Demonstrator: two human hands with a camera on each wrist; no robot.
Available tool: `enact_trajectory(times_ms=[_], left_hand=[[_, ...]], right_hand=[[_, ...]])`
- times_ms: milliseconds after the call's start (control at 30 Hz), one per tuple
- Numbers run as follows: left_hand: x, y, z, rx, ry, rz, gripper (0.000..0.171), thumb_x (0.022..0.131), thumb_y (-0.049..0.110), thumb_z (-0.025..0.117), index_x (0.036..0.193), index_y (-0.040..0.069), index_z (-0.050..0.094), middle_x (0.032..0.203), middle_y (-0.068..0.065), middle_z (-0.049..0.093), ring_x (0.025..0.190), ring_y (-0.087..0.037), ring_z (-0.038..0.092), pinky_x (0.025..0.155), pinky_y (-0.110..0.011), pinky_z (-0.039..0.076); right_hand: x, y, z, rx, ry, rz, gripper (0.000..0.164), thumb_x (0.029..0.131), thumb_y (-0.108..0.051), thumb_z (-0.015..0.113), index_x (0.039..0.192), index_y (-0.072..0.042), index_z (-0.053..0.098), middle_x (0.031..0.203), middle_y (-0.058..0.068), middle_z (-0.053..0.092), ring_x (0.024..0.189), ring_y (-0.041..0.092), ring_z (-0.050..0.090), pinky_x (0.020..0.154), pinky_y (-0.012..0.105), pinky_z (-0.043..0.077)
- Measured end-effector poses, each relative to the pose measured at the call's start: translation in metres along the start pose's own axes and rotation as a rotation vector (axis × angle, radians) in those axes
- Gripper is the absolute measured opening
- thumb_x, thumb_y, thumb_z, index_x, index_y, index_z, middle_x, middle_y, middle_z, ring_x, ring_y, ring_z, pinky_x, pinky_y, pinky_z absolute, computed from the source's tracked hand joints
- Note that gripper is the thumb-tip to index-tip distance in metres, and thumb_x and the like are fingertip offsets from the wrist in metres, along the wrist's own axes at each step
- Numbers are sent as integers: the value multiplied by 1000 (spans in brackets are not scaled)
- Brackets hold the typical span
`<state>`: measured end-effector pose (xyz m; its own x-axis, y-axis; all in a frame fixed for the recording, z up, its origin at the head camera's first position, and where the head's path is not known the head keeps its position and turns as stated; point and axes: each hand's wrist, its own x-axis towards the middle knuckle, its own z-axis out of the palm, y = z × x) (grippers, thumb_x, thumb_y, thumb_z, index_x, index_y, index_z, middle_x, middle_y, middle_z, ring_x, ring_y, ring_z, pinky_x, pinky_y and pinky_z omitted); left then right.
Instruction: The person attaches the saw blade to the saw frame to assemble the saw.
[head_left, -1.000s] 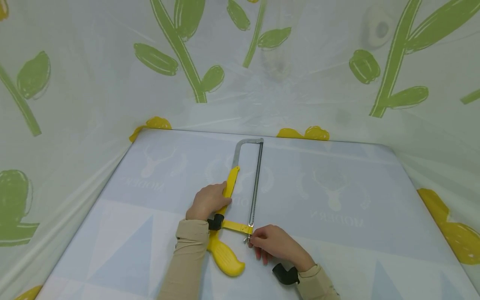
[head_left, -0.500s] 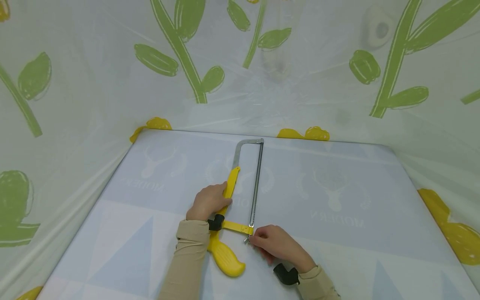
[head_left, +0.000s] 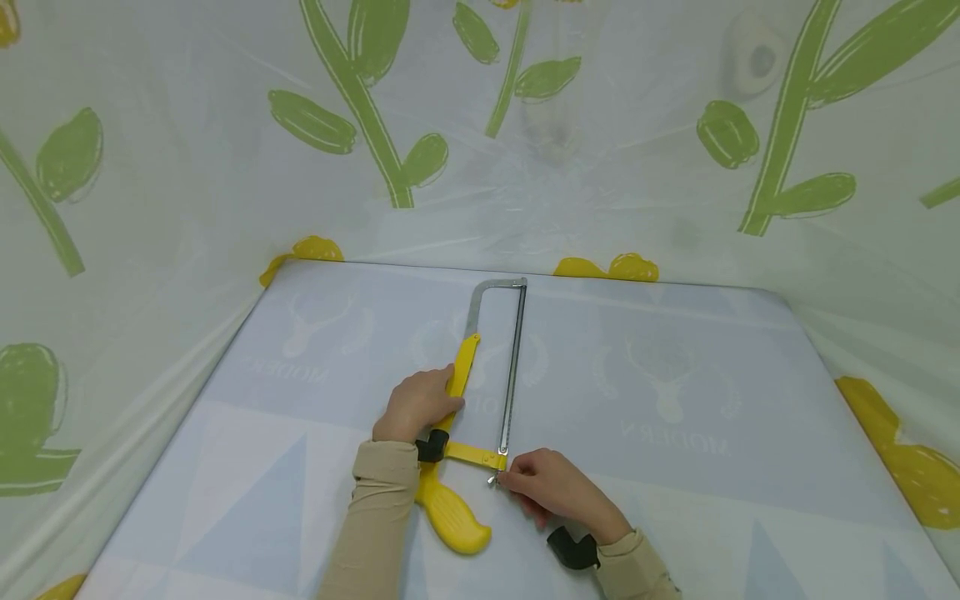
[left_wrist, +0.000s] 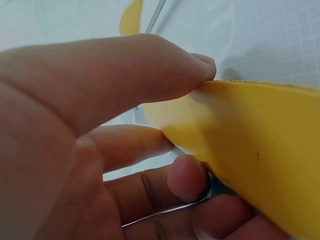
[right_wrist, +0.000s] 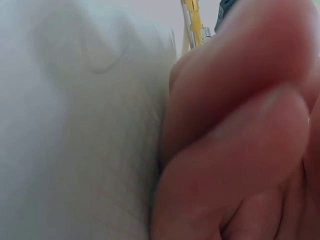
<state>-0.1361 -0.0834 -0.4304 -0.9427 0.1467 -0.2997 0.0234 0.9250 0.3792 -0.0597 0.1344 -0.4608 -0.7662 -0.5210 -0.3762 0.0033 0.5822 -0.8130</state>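
Note:
A hacksaw with a yellow handle point(head_left: 453, 517) and a silver front frame lies flat in the middle of the table, its blade point(head_left: 512, 367) on the right side. My left hand point(head_left: 417, 403) grips the yellow frame bar point(left_wrist: 260, 135), thumb on one edge and fingertips under the other. At the blade's near end my right hand point(head_left: 558, 487) pinches the small metal wing nut point(head_left: 492, 480) between thumb and index finger. Curled fingers point(right_wrist: 235, 160) fill the right wrist view and hide the nut there.
The table point(head_left: 675, 358) has a pale cloth with blue triangles and deer prints. Behind it and at both sides hangs a white sheet point(head_left: 187, 167) with green leaf and yellow flower prints. A black wrist camera point(head_left: 572, 549) sits at the right wrist.
The wing nut has turned slightly, and my right hand's lower fingers have drawn in a little. The left hand and the hacksaw have stayed in place.

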Motion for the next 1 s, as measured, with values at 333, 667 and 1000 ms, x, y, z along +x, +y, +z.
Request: enact_trajectory(times_ms=[333,667,1000], left_hand=[[0,0,1,5,-4,-7,64,82,32,60,137,11,37,111,-8,57,78,-19,49,72,-34,41],[-1,1,0,-1,-13,-18,64,82,31,60,137,11,36,107,-7,58,76,-19,49,70,-33,41],[0,1,1,-1,-18,-27,64,82,32,61,138,11,36,104,-6,58,76,-19,49,71,-33,41]], right_hand=[[-1,1,-1,30,-8,-5,37,87,-42,52,67,-12,59,49,-1,51,35,14,46,35,26,36],[-1,-2,0,48,-14,-21,35,87,-43,52,72,-13,63,52,3,57,35,17,48,36,29,38],[-1,-4,0,52,-29,-19,35,85,-46,53,76,-14,63,54,3,58,37,18,48,37,30,38]])
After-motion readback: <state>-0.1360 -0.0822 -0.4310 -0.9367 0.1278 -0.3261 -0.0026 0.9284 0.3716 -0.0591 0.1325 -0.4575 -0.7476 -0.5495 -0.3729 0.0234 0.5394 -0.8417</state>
